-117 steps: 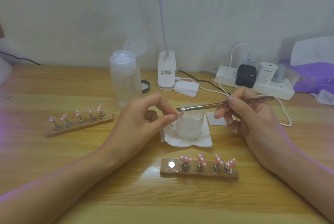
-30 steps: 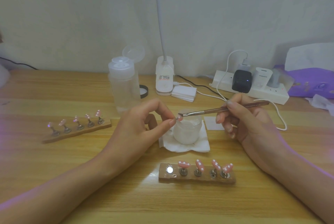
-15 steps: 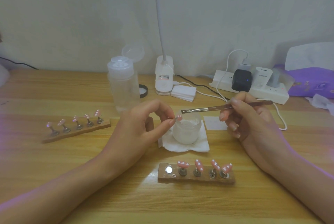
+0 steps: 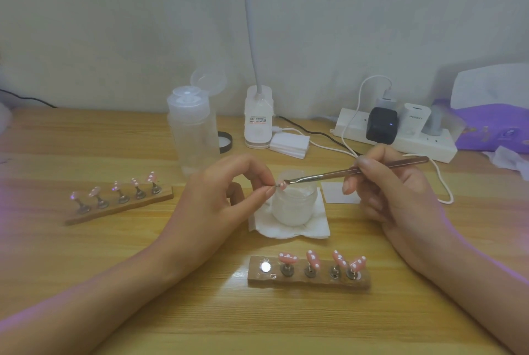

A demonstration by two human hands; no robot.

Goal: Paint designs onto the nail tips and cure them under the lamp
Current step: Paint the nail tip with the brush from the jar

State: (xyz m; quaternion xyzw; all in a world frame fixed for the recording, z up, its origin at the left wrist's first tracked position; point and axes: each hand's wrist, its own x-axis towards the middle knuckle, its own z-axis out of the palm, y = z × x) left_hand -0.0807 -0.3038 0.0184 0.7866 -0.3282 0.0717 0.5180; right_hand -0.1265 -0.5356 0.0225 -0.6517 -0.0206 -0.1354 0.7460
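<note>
My left hand (image 4: 217, 197) pinches a small pink nail tip (image 4: 282, 185) with white dots between thumb and forefinger, above a frosted glass jar (image 4: 294, 205). My right hand (image 4: 395, 191) grips a thin metal brush (image 4: 357, 170) whose bristle end touches that nail tip. In front of me a wooden holder (image 4: 309, 277) carries several pink dotted nail tips on metal stands, with one bare magnet spot at its left end. A second wooden holder (image 4: 120, 205) with several tips lies to the left.
The jar stands on a white tissue (image 4: 289, 228). Behind are a clear pump bottle (image 4: 193, 131) with its lid open, a white clip lamp base (image 4: 257, 119), a stack of white pads (image 4: 289, 144), a power strip (image 4: 400, 134) with plugs and cables, and a purple pouch (image 4: 492, 128).
The brush end came back down from slightly above the jar onto the nail tip pinched in my left hand. Both hands stayed in about the same place.
</note>
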